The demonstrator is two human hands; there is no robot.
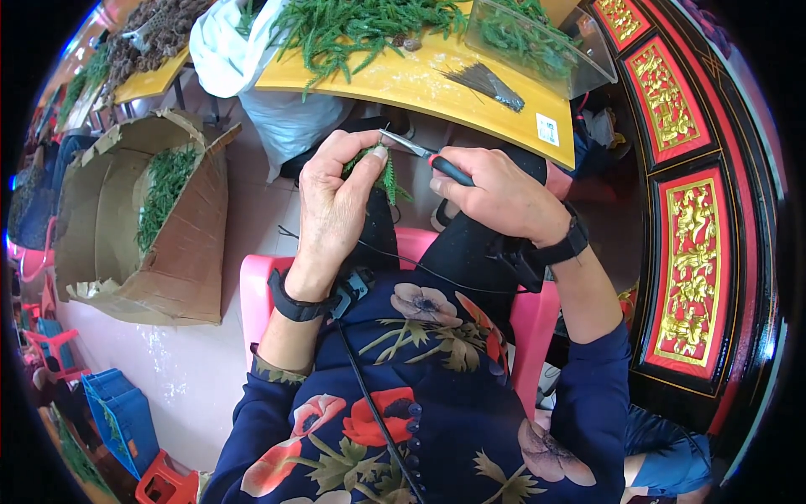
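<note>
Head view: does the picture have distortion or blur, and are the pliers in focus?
Head view: strong fisheye distortion, the front edge of the yellow table bends and the corners are black; head view: the far left rim looks soft, with bluish fringes; head view: the pliers look fairly sharp.

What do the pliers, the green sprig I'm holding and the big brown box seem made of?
Pliers: metal nose, by its grey shine; handles perhaps rubber or plastic, from their smooth red-and-black covering.
Green sprig: perhaps plastic, given its even green and slight gloss, but possibly a real plant.
Big brown box: matte cardboard, judging by creased walls and ragged edges.
</note>
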